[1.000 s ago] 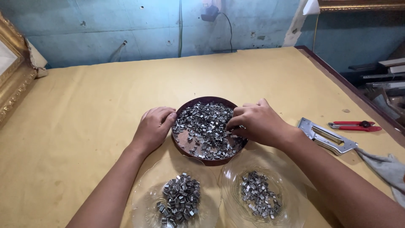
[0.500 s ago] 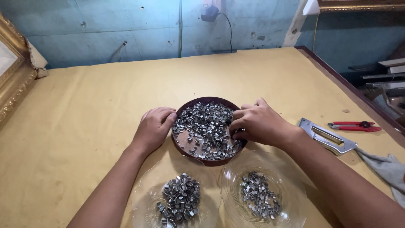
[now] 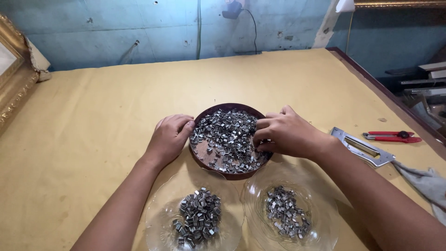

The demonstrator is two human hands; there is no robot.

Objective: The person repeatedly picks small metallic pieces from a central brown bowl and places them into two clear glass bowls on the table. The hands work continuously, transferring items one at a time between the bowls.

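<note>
- We see the brown round dish (image 3: 200, 153) of small metal clips (image 3: 227, 135) sitting mid-table on the yellow table cover (image 3: 93, 121).
- Our right hand (image 3: 288, 132) reaches into it, fingers curled and pinching among the clips.
- Our left hand (image 3: 169, 137) rests loosely curled against the dish's rim.
- Just in front stand two clear glass plates (image 3: 162, 209) holding clips.
- Well to the right lie a metal tool (image 3: 362, 148) and red-handled pliers (image 3: 392, 136).
</note>
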